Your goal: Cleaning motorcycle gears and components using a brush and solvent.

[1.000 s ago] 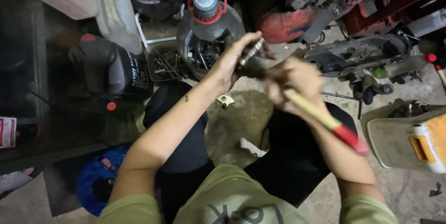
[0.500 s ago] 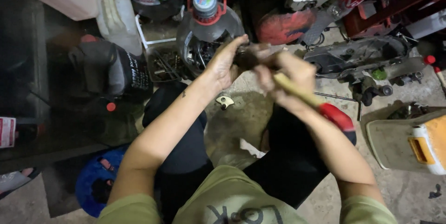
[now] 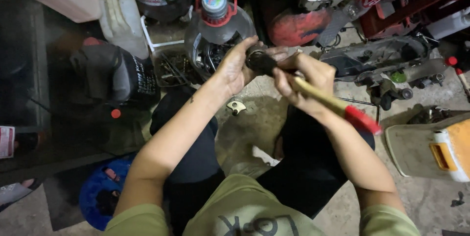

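— Brush (image 3: pixel 313 94) sits where?
— In the right hand (image 3: pixel 303 82), fingers wrapped tight; bristles meet a round metal part (image 3: pixel 254 59) clasped by the left hand (image 3: pixel 235 67)
— Surroundings?
— Concrete floor (image 3: pixel 254 118), cluttered with bottles (image 3: pixel 120 11), engine parts (image 3: pixel 377 57)

Concrete floor (image 3: pixel 435 202) – small metal bracket (image 3: pixel 237 107), engine casing (image 3: pixel 377 60).

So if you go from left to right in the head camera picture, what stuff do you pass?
Black jug → clear bottle with red handle → left hand → round metal part → right hand → red-tipped wooden handle → orange and white box.
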